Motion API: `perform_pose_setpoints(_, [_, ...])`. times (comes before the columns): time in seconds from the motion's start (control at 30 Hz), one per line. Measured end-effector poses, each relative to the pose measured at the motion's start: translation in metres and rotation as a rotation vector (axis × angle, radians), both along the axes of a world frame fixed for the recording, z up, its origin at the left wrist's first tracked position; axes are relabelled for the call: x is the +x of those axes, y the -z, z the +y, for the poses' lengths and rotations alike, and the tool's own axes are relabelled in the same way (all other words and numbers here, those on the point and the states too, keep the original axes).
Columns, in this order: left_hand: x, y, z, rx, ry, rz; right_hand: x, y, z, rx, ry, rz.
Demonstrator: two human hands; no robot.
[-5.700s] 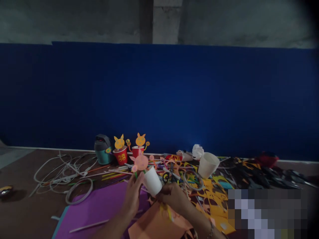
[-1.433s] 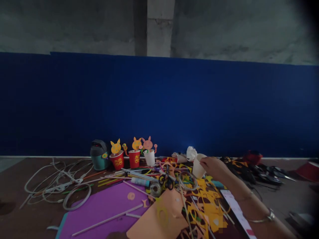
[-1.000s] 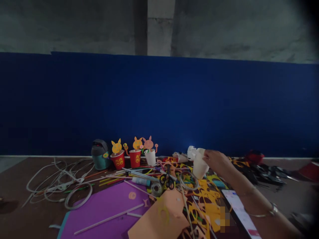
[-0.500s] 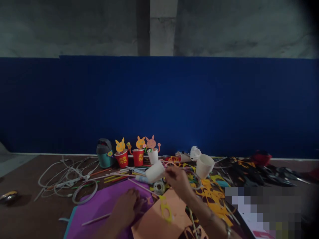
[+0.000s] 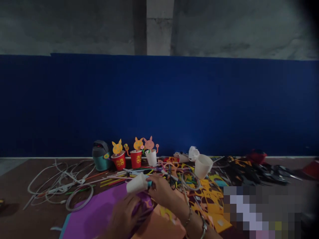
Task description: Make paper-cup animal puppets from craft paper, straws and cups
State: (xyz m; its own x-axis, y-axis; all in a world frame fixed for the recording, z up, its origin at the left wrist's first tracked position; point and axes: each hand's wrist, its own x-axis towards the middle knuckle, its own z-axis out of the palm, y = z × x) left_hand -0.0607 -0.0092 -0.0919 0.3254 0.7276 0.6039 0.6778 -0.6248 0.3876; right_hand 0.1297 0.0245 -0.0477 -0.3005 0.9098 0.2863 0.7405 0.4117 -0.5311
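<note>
From my end I see the white paper cup (image 5: 137,183) now farther left than half a second ago, over the far part of the purple sheet (image 5: 86,210), tipped on its side with its rim toward the right. My right hand (image 5: 159,190) has swung left with it, fingers clamped at that rim; a second ago this hand was at the large white cup (image 5: 203,167), which now stands apart on the right. My left hand (image 5: 126,210) is blurred just on the near side of the held cup; I cannot tell whether its fingers are together or touching it. The pink figure (image 5: 149,143), in my hands with its cup in the earliest view, now stands far back in the small white cup (image 5: 151,158). To its left, the orange figure (image 5: 138,143) stands in one red cup (image 5: 136,159), and the yellow figure (image 5: 117,147) in the leftmost red cup (image 5: 118,161). I cannot see what the large one holds.
</note>
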Motion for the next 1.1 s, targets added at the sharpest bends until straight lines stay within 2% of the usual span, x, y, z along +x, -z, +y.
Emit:
perform_pose_setpoints(0.07, [-0.002,-0.001,0.002,0.078,-0.094,0.048,0.020,-0.008,0.006,-0.061,0.209,-0.161])
perform_pose_setpoints(0.17, [-0.005,-0.001,0.010,0.152,-0.264,0.091,0.045,-0.016,0.013,-0.114,0.342,-0.242])
perform_pose_setpoints(0.2, [-0.007,-0.001,0.014,0.149,-0.266,0.122,0.051,-0.016,0.014,-0.137,0.364,-0.260])
perform_pose_setpoints(0.3, [-0.013,0.005,0.023,0.103,-0.164,0.231,0.061,-0.012,0.016,-0.210,0.410,-0.313])
perform_pose_setpoints(0.37, [-0.017,0.009,0.027,0.077,-0.145,0.239,0.063,-0.009,0.016,-0.242,0.430,-0.340])
perform_pose_setpoints(0.5, [-0.019,0.014,0.030,0.077,-0.230,0.125,0.064,-0.009,0.015,-0.257,0.465,-0.388])
perform_pose_setpoints(0.7, [-0.015,0.009,0.029,0.022,-0.257,-0.001,0.079,-0.016,0.016,-0.264,0.454,-0.434])
perform_pose_setpoints(0.9, [-0.016,0.003,0.030,0.055,-0.389,-0.040,0.096,-0.019,0.021,-0.266,0.443,-0.499])
perform_pose_setpoints(1.1, [-0.017,0.005,0.030,0.061,-0.337,-0.062,0.089,-0.020,0.008,-0.230,0.360,-0.562])
